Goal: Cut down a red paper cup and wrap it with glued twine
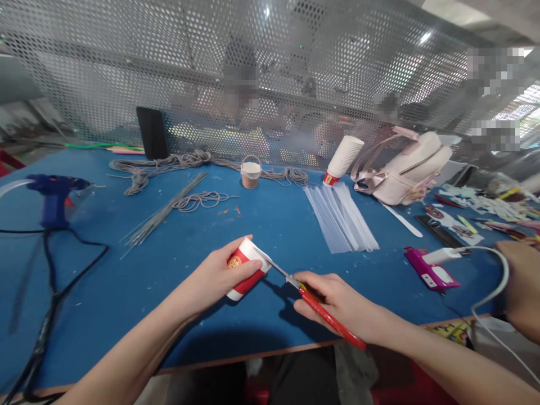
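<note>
Your left hand (219,275) gripped the red-and-white paper cup (247,269); just right of the cup, your right hand (337,301) held red-handled scissors (320,306), blades at its rim.

Blue glue gun (54,194), cup stack (343,159), clear sticks (340,216), pink bag (405,167) on the table (139,281)

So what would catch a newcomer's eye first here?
At the near table edge, the left hand grips a red and white paper cup while the right hand works red-handled scissors into its rim. A blue glue gun stands far left.
</note>
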`<state>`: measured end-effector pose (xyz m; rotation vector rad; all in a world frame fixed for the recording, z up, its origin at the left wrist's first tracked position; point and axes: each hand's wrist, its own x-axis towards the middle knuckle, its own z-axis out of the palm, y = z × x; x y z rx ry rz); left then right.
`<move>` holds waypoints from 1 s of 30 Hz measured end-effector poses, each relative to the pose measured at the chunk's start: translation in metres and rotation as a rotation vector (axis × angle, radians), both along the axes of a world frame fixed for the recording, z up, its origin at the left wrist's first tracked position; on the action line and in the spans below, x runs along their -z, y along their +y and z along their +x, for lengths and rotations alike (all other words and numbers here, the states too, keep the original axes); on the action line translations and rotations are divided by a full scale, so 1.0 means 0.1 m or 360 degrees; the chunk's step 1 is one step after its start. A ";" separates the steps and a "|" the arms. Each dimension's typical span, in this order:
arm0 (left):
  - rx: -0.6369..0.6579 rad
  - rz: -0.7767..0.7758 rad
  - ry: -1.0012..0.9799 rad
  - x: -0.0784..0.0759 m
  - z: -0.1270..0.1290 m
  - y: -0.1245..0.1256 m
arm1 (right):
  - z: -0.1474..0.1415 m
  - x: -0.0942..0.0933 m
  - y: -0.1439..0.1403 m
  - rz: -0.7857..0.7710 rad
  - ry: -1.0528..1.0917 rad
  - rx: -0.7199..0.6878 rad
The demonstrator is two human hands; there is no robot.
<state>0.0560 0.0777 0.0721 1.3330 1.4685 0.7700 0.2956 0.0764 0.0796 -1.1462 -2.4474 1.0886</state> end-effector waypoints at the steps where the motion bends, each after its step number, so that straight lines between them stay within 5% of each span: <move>1: 0.0008 0.0005 0.0020 0.01 0.00 0.00 | 0.00 0.00 0.00 -0.0012 0.0009 -0.0002; 17: -0.0048 -0.0038 -0.0239 0.04 0.02 -0.01 | 0.01 0.05 -0.01 -0.0047 0.0057 0.0072; 30: 0.0008 0.0050 0.0013 0.04 0.03 0.01 | -0.03 0.05 0.02 -0.0068 0.0078 0.0044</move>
